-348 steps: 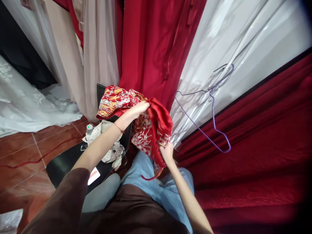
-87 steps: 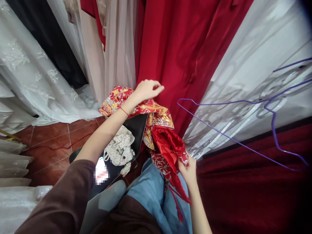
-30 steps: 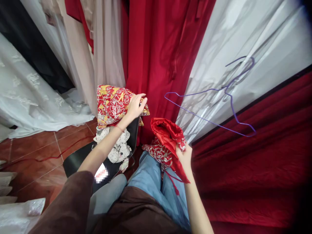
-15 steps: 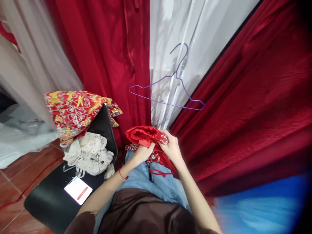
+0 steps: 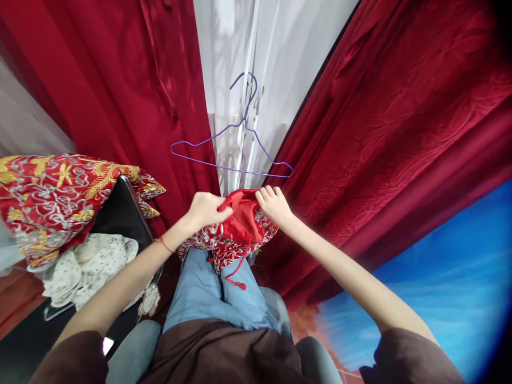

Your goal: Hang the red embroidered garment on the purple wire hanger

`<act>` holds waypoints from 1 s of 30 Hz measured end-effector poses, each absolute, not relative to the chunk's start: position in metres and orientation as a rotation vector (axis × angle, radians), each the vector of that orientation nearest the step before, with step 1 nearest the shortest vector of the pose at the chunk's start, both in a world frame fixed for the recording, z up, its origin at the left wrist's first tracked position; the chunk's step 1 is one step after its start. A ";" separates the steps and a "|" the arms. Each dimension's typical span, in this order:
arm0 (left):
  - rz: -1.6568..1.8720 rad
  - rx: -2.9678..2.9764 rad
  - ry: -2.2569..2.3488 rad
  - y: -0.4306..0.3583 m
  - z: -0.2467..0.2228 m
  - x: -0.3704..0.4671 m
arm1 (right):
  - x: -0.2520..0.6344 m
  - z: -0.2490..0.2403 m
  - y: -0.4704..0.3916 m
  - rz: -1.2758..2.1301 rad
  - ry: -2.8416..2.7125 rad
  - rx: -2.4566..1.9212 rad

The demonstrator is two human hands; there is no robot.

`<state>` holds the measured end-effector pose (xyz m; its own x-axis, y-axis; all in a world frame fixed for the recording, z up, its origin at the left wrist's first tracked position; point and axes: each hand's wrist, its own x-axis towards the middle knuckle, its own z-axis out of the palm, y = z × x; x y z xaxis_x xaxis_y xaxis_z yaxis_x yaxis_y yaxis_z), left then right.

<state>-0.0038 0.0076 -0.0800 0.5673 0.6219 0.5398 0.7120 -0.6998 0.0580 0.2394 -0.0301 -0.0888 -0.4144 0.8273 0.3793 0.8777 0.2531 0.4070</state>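
Observation:
A red garment with silver embroidery hangs between my hands above my knees, its plain red inside facing up and a red tasselled cord dangling from it. My left hand pinches its edge on the left. On the other side, my right hand has its fingers curled over the top edge. Beyond them a purple wire hanger hangs in front of white doors, touched by neither hand.
At the left, a black chair bears a red, gold and silver embroidered cloth and a white dotted cloth. Red curtains hang on both sides. Blue fabric lies at the lower right.
My hands have moved apart, and the garment, bunched before, is spread wider with its inside showing. The view has shifted right, so hanger and chair appear further left.

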 end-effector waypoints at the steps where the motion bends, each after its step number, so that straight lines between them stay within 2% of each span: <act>1: -0.791 -2.596 -1.189 0.020 -0.072 -0.006 | 0.253 -0.095 -0.029 -0.847 -2.447 -1.700; 4: -0.807 -2.492 -1.162 0.060 -0.055 -0.011 | 0.283 -0.111 -0.032 -0.788 -2.468 -1.738; 8: -0.949 -2.448 -0.909 0.100 -0.049 -0.010 | 0.295 -0.109 -0.040 -0.634 -2.323 -1.525; 14: -0.885 -2.566 -1.086 0.134 -0.069 -0.008 | 0.304 -0.102 -0.047 0.497 -2.388 -1.205; 16: -0.823 -2.601 -1.042 0.135 -0.077 -0.009 | 0.311 -0.115 -0.054 0.593 -2.538 -1.309; 18: -0.792 -2.628 -0.940 0.131 -0.083 -0.010 | 0.317 -0.134 -0.065 0.405 -2.757 -1.533; 20: -0.792 -2.655 -0.852 0.125 -0.085 -0.011 | 0.322 -0.148 -0.076 0.076 -2.911 -1.731; 22: -0.826 -2.666 -0.832 0.121 -0.086 -0.013 | 0.328 -0.148 -0.081 -0.192 -2.936 -1.803; 26: -0.918 -2.533 -0.924 0.117 -0.087 -0.023 | 0.354 -0.100 -0.068 -0.544 -2.747 -1.876; 30: -0.900 -2.486 -0.889 0.111 -0.094 -0.032 | 0.375 -0.050 -0.045 -0.656 -2.710 -1.935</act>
